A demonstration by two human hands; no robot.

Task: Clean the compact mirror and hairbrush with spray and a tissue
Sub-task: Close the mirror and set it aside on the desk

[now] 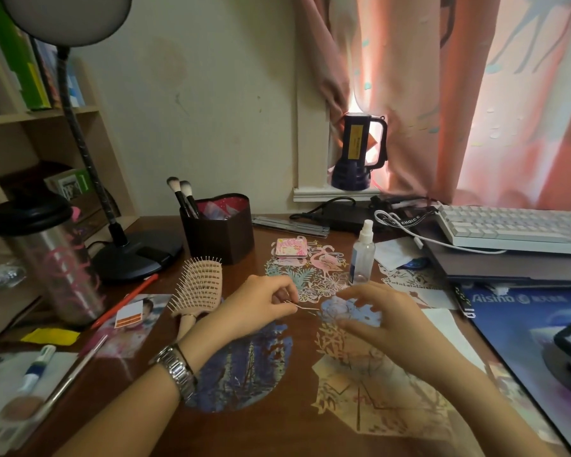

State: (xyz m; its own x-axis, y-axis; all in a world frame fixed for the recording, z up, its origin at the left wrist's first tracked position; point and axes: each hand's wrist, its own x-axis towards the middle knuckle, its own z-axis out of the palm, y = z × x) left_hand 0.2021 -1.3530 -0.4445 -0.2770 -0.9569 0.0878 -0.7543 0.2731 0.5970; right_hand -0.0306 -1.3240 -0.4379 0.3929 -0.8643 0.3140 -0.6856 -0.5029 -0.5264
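**Presently: hands idle of the task items**

Your hairbrush [197, 288] lies at ten o'clock of your left hand [261, 305], handle toward you, just beside the wrist. That hand pinches a thin pin [305, 306]. The compact mirror [290, 248] and spray bottle [362, 255] sit at twelve o'clock, bottle nearer your right hand [373, 316], whose fingers are loosely curled, blurred, seemingly empty. No tissue identified with certainty.

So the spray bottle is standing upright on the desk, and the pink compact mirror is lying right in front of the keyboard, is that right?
Not quite. The spray bottle does stand upright on the desk, but the compact mirror lies to its left, beside the brush holder, well away from the keyboard. The head view shows it.
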